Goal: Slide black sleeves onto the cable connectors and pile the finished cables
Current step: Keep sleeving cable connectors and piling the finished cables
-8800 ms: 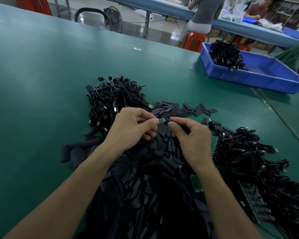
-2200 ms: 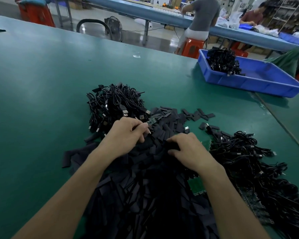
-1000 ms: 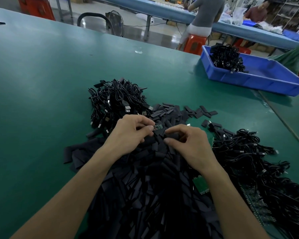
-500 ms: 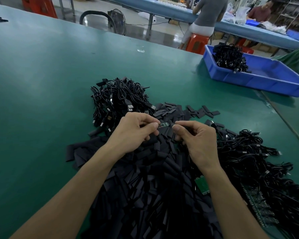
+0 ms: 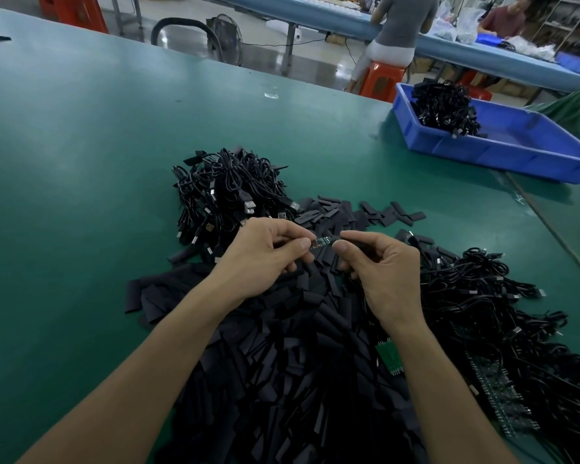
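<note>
From the head view, the green desk spread wide to the left and far side. Its far edge ran slantwise toward a blue bin at the far right. A seam cut diagonally across the right side, just beyond the work.

Both hands met above the middle of the desk. The left hand had a narrow grip, thumb and forefinger pinching a small connector that showed green board and tiny parts. The right hand had an equally tight grip on a black sleeve, whose end met the connector's right tip. Whether the sleeve had gone over the tip could not be told.

Under the forearms, a heap of loose sleeves lay flat, dark and overlapping, spilling to the near edge. A pile of coiled cables with metal plugs sat just beyond the left hand, on the far left of the heap. A second tangle of cables crowded the right side, close against the right wrist. A bare green circuit board poked out beside the right forearm. More bundled cables filled the far corner of the bin. Beyond the desk, a person sat on an orange stool at another long bench.
</note>
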